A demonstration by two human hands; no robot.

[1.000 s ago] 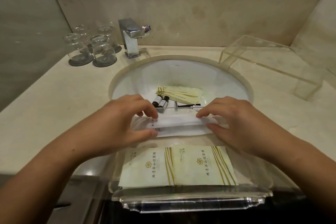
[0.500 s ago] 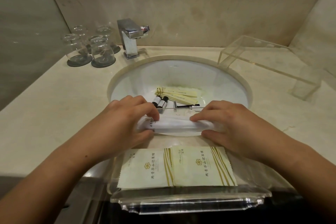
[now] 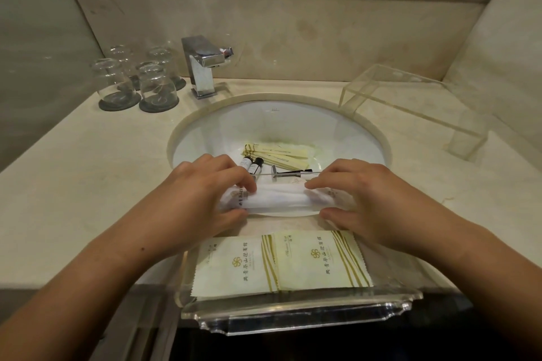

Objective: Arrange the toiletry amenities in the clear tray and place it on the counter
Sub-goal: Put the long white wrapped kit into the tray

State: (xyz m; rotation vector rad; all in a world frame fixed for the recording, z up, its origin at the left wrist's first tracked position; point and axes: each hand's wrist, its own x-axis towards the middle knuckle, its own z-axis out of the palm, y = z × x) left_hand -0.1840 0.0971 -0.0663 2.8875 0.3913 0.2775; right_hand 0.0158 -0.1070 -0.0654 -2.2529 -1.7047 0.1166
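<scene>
A clear tray [image 3: 296,312] rests on the counter's front edge, overhanging it. Two pale yellow amenity packets [image 3: 281,264] lie flat in its near half. Above the tray's far end, my left hand [image 3: 202,193] and my right hand [image 3: 360,199] pinch the two ends of a white wrapped packet [image 3: 278,199], held level across the sink's front rim. In the sink basin [image 3: 293,123] lie several long yellow sachets [image 3: 278,154], two small dark-capped bottles [image 3: 252,165] and a razor [image 3: 290,174].
Several upturned glasses [image 3: 137,82] on dark coasters stand at the back left. A chrome faucet [image 3: 205,64] rises behind the sink. A clear acrylic riser [image 3: 410,102] stands on the counter [image 3: 88,184] at the right. A mirror runs along the wall.
Both hands have squeezed the white packet narrower, so it looks folded or rolled tighter, and shifted it slightly away from me. The tray and its two packets have not moved.
</scene>
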